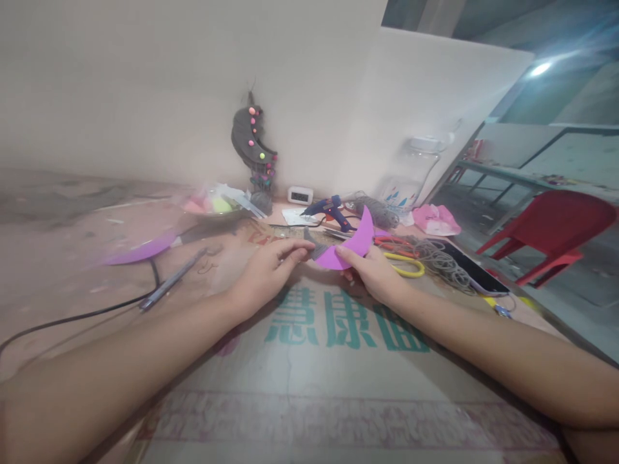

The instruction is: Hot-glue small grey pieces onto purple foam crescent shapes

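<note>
My right hand is closed on a purple crescent cutout, its thumb on the near face and one horn pointing up. Grey yarn covers the crescent's left end. My left hand pinches at that wrapped end, thumb and forefinger together; the fingertips hide just how the yarn lies there. Both hands are just above a cardboard sheet with green printed characters. Behind the crescent lie a blue glue gun and yellow-handled scissors.
A grey crescent ornament with pompoms is against the wall. Beyond my left hand are a bowl of pompoms, a purple piece and a pen. Loose grey yarn and a phone lie right; a jar stands behind.
</note>
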The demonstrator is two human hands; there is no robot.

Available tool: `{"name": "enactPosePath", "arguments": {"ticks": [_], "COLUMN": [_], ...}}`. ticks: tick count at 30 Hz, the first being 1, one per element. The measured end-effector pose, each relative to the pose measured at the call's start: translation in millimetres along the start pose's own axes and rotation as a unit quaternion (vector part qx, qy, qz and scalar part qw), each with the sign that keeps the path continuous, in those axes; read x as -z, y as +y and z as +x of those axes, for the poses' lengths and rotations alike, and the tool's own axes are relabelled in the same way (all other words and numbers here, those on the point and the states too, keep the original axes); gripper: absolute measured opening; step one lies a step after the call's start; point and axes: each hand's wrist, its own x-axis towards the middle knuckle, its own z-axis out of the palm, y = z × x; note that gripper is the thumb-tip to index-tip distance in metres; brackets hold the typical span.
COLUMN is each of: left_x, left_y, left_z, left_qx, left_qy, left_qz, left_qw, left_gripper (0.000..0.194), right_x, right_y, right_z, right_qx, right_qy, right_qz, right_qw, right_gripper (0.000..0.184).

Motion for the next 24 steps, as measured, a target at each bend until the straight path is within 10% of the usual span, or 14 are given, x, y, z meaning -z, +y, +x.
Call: {"name": "enactPosePath", "arguments": {"ticks": [18,24], "left_x": [2.2,1.3], "left_y": [-3,-10], "left_z": [5,7], "left_qx": [0.060,0.096], "left_qy": [0.001,0.020], "left_qz": [-0.005,-0.069], "left_qw": [0.998,0.993], "left_gripper": [0.035,0.037], "right_x": [-4,-3], "right_y": [-10,0], "right_z": [-8,-7], "right_qx": [0.068,0.154], "right_qy": [-0.032,-0.052], "right_qz": [-0.074,-0.075], "right_qw": [0.994,0.984], "right_gripper": [0.023,0.040]}}
